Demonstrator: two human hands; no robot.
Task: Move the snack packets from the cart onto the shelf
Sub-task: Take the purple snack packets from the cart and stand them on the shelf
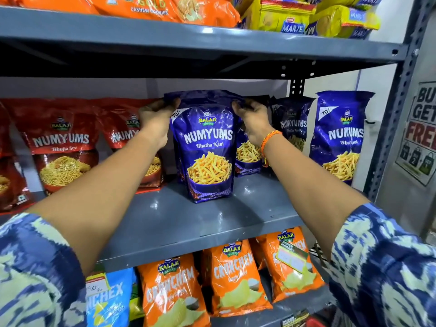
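Note:
A blue Numyums Bhatha Kani packet point(207, 147) stands upright on the grey middle shelf point(188, 223). My left hand point(155, 121) grips its top left corner and my right hand point(253, 119), with an orange wrist thread, grips its top right corner. More blue Numyums packets stand behind it and to its right point(336, 138). The cart is out of view.
Red Numyums Bhujia Sev packets point(63, 145) fill the left of the same shelf. Orange Crunchem packets point(238, 277) sit on the shelf below, orange and yellow biscuit packs point(278, 17) above. A grey upright post point(398, 97) and a poster point(422, 133) stand at the right.

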